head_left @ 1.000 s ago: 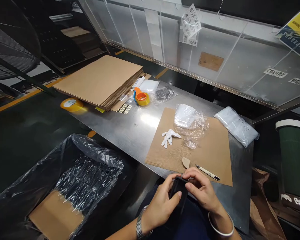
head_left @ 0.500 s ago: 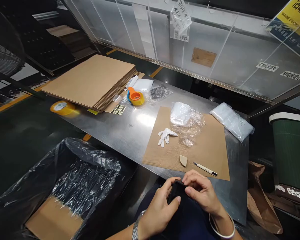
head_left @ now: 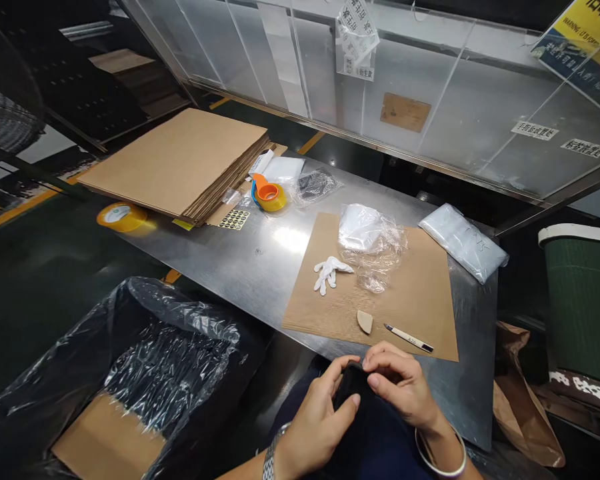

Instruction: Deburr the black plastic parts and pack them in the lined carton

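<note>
My left hand [head_left: 316, 421] is closed round a small black object [head_left: 349, 380] with a rounded top edge, held low over my lap in front of the table. Against the dark clothing, I cannot make out what kind of thing it is. The thumb and fingers of my right hand [head_left: 399, 385] pinch at the upper right edge of the same object. Just beyond my hands, on a cardboard sheet [head_left: 305, 307], lie a beige quarter-round piece [head_left: 365, 321] and a pen-like tool [head_left: 409, 338] with dark ends. A white glove [head_left: 331, 273] rests farther back.
Clear plastic bags [head_left: 375, 243] lie on the sheet, with a packed bag bundle [head_left: 463, 243] to the right. Flat cardboard [head_left: 180, 160], an orange tape dispenser [head_left: 267, 191] and a sticker sheet [head_left: 235, 220] occupy the left. A box lined with black plastic [head_left: 180, 307] stands lower left.
The view has shifted slightly. Both hands keep nearly the same grip on the black object, and the things on the table stay in place.
</note>
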The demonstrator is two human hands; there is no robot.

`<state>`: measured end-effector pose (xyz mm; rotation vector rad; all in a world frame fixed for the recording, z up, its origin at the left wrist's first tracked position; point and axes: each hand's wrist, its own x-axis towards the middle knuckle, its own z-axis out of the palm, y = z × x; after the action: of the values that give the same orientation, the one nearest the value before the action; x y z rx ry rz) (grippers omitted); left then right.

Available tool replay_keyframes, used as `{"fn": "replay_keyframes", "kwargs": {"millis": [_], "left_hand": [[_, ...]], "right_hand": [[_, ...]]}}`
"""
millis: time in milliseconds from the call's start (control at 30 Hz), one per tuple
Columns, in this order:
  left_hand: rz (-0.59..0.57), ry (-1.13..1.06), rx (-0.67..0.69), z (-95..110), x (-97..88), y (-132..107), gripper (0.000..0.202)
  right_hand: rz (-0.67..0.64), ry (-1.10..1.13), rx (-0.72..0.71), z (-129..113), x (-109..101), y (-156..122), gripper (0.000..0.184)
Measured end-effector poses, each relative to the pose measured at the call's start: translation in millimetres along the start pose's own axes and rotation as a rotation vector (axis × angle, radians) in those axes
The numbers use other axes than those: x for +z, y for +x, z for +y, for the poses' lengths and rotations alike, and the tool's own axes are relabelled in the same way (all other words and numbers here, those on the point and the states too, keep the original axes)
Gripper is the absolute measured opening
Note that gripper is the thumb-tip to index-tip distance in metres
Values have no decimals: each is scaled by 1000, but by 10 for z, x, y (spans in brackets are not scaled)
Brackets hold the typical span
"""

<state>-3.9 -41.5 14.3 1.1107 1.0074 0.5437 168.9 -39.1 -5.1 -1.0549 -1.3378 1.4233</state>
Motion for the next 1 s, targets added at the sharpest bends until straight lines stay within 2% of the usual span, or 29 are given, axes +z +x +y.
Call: {"fn": "replay_keyframes", "kwargs": {"millis": [100,233,500,700,800,933,1000], "left_hand": [[-11,0,-6,2,2,6,35],[14,16,-10,-9,7,-7,38],[27,-13,-32,13,4,-40,39],[36,-64,-50,26,-5,-53,39],[58,-105,-58,26,-7,-64,39],[61,-218,-79,34,-10,-51,34],[47,-374,-177,34,-8,-25,30]], "right_hand": [[18,23,-17,6,-5,2,5],[15,14,-8,31,0,-3,11],[28,87,-21,64,30,7,12],[45,100,-24,77,53,14,3],[29,72,-15,89,55,24,9],[38,103,-1,111,73,28,7],[82,107,25,141,101,18,14]]}}
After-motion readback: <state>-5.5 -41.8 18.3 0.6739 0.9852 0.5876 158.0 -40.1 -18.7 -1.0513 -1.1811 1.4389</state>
